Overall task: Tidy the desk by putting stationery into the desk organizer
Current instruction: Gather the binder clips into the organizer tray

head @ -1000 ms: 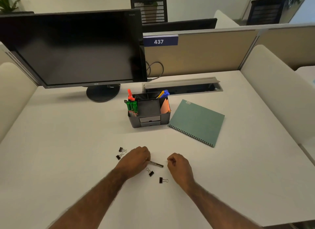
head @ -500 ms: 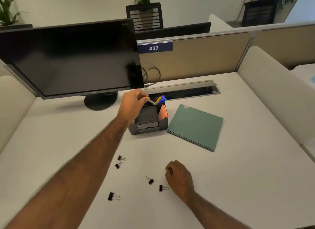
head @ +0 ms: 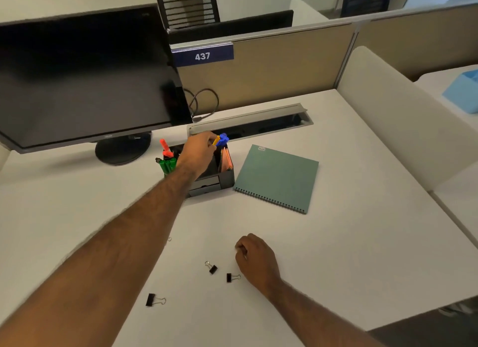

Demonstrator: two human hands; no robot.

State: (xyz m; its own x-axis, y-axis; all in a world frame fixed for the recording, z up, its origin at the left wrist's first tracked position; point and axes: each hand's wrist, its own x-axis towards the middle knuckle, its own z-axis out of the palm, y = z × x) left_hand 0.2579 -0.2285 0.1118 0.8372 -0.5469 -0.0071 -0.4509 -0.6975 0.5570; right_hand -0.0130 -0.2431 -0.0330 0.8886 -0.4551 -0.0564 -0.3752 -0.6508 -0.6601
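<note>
The black desk organizer (head: 224, 175) stands mid-desk, just left of the green spiral notebook (head: 278, 177) and near the monitor (head: 82, 78). Green markers (head: 167, 165) and an orange one (head: 165, 148) fill its left compartment, orange paper sits at its right, and blue and yellow pens (head: 221, 140) rise at the back. The left hand (head: 198, 152) reaches over it, fingertips pinched beside those pens; whether it grips anything I cannot tell. The right hand (head: 254, 258) rests loosely curled on the desk (head: 336, 256), holding nothing visible, near three black binder clips (head: 212, 268). Half a second ago the slim pen was visible in the left fingers above the organizer; now it cannot be made out.
</note>
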